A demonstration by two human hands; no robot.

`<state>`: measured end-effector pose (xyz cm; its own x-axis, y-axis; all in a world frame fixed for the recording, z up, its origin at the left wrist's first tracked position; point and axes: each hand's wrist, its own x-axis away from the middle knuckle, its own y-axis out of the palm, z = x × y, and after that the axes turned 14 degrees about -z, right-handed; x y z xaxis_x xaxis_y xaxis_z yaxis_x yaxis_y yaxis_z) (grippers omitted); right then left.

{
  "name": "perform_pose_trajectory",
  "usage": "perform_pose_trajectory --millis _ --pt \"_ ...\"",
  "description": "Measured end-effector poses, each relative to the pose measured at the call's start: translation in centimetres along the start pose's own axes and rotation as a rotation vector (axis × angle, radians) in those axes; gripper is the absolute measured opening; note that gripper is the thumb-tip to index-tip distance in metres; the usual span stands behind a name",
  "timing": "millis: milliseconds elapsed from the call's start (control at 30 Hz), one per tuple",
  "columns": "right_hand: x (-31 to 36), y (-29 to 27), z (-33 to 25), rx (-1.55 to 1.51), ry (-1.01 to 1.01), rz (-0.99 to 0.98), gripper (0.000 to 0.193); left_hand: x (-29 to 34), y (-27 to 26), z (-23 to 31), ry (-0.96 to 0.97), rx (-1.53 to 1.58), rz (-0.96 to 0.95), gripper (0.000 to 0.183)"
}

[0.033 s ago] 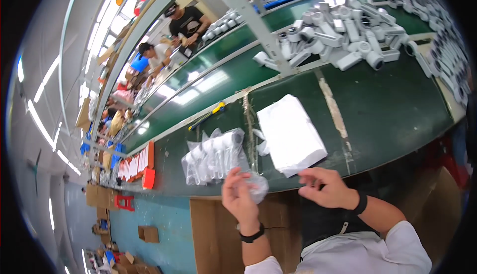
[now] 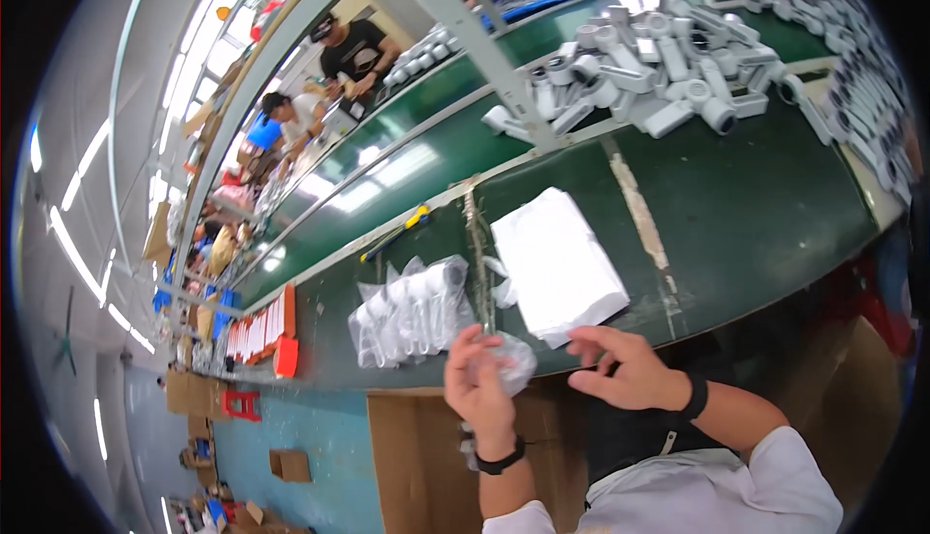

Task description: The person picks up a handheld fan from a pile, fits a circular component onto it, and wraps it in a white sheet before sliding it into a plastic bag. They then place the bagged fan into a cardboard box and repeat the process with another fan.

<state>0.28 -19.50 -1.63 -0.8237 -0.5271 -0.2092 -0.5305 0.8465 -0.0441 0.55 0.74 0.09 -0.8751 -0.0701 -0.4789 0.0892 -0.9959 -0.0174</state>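
Note:
At the bench's near edge my left hand [image 2: 478, 391] has its fingers curled round a crumpled clear plastic bag [image 2: 517, 364]; what the bag contains, if anything, I cannot make out. My right hand [image 2: 635, 374] hovers to the right of it, empty, thumb and fingers apart, just below a stack of white paper or flat white sheets [image 2: 560, 268]. Left of the stack lies a row of white parts in clear plastic bags [image 2: 412, 311], close beyond my left hand.
A heap of white and grey tubular parts [image 2: 668, 69] covers the far right of the green bench [image 2: 765, 234]. A yellow-and-black tool [image 2: 397, 233] lies near the bench's back rail. An orange tray [image 2: 262, 328] stands at left. Co-workers sit beyond a metal post [image 2: 504, 79].
The view has shifted slightly, so the bench things sit a little farther left. My left hand and the plastic bag have moved slightly right, nearer my right hand.

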Motion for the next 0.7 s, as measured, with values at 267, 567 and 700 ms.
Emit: perform_pose_trajectory --millis 267,567,700 --pt "-0.4 -1.2 1.1 -0.383 0.083 0.123 0.024 1.1 5.5 -0.4 0.192 -0.102 -0.244 0.040" --pt "1.0 -1.2 -0.5 0.168 -0.385 0.335 0.017 1.9 6.1 0.9 0.084 -0.234 0.021 0.039" --pt "1.3 -1.4 -1.1 0.232 -0.592 0.267 0.022 2.9 3.9 1.2 -0.240 -0.015 -0.043 0.017"
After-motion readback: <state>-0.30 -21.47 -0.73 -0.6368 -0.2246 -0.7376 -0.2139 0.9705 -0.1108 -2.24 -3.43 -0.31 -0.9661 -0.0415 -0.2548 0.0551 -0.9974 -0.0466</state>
